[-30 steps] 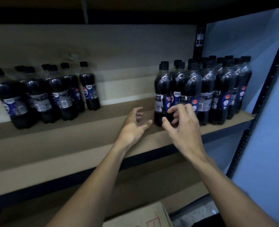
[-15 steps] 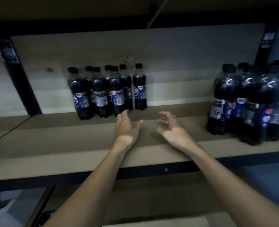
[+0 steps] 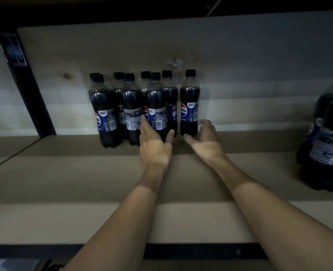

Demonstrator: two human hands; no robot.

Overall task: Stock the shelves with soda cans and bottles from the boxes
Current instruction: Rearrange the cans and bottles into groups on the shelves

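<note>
At the back of the wooden shelf (image 3: 64, 173), against the pale back panel (image 3: 239, 65), a cluster of cola bottles (image 3: 130, 106) stands upright with black caps and blue labels. Both hands are now right at it. A second ago they were at the second group of bottles (image 3: 329, 145), with the right fingertips on one of them. Half a second ago they hovered over bare board between the two groups.

The left hand (image 3: 155, 147) reaches forward with straight fingers and the thumb spread wide. Its fingertips overlap the label of the front bottle (image 3: 158, 106), though actual contact cannot be told. The right hand (image 3: 206, 143) is turned palm inward with loosely curved fingers and holds nothing. Its thumb tip lies just beside the foot of the end bottle (image 3: 189, 108), which stands slightly apart at the right of the cluster.

The view has swung left since the earlier frames. The second group has slid to the right edge and is only partly in sight, while a dark upright post (image 3: 30, 98) has come in at the left. No bottle has been lifted; all stand on the board.
</note>
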